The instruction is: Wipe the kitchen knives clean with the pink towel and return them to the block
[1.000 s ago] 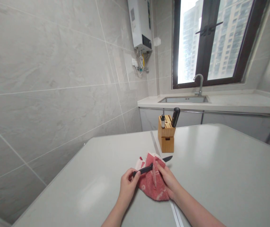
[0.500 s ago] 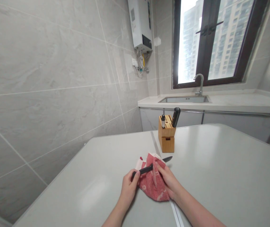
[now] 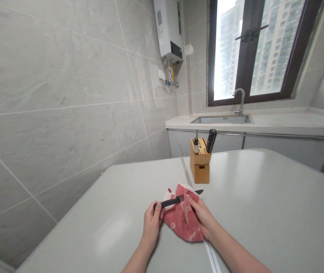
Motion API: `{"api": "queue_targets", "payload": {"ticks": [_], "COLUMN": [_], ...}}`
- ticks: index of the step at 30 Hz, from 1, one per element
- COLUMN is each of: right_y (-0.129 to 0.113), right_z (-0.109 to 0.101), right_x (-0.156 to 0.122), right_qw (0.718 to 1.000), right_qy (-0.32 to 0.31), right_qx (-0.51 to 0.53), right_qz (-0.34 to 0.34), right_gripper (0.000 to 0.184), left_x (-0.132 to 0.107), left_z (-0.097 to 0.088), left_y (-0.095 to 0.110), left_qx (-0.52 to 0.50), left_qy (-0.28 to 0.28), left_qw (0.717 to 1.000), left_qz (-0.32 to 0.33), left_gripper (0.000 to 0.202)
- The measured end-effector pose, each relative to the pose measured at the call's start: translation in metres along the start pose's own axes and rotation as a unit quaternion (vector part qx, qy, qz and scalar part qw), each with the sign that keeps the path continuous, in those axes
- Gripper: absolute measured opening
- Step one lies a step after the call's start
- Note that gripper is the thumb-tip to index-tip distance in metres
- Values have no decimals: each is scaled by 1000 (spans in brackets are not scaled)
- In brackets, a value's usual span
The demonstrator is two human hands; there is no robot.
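Observation:
My left hand point(image 3: 152, 222) is closed around the black handle of a knife point(image 3: 169, 202). The knife points up and to the right, and most of its blade is hidden in a red and white cloth point(image 3: 185, 223). Only the dark blade tip and a short stretch beside the handle show. My right hand point(image 3: 203, 218) pinches the cloth around the blade, its thumb lying on top. Beyond the hands stands a wooden knife block point(image 3: 201, 173), with a black-handled knife point(image 3: 211, 141) and a second, smaller handle point(image 3: 196, 145) in its top.
A pale table point(image 3: 122, 197) with a lengthwise seam lies under the hands. Behind it runs a white counter point(image 3: 287, 119) with a sink point(image 3: 221, 120) and a faucet point(image 3: 239, 100). A tiled wall point(image 3: 73, 129) is on the left, with a water heater point(image 3: 169, 32) mounted on it.
My left hand has drawn the knife a little to the left and up through the cloth. Less of the tip sticks out past my right hand, which stays in place.

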State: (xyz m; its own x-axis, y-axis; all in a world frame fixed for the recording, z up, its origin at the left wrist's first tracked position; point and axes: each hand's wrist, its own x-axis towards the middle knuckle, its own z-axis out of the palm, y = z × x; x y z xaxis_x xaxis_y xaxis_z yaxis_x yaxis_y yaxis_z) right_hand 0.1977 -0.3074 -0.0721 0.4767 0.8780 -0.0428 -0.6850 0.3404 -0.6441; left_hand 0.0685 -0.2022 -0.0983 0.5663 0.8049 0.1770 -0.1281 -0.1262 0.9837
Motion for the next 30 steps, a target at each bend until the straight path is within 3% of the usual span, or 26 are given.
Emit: {"api": "queue_targets", "payload": {"ticks": [9, 16, 30], "right_y": [0, -5, -6], "right_z": [0, 4, 1], "right_x": [-1, -3, -2], "right_qw": [1000, 999, 999], "right_qy": [19, 16, 43], "right_qx": [12, 31, 30], "right_qz": [-2, 2, 12], "right_gripper": [24, 22, 19], "left_x": [0, 3, 6], "left_z": [-2, -5, -13], "left_y": [5, 5, 10], "left_qx": [-14, -53, -90], "left_qy": [47, 136, 262], "left_qw": [999, 989, 961], "left_qz": [-1, -7, 19], "left_gripper": [39, 38, 38]}}
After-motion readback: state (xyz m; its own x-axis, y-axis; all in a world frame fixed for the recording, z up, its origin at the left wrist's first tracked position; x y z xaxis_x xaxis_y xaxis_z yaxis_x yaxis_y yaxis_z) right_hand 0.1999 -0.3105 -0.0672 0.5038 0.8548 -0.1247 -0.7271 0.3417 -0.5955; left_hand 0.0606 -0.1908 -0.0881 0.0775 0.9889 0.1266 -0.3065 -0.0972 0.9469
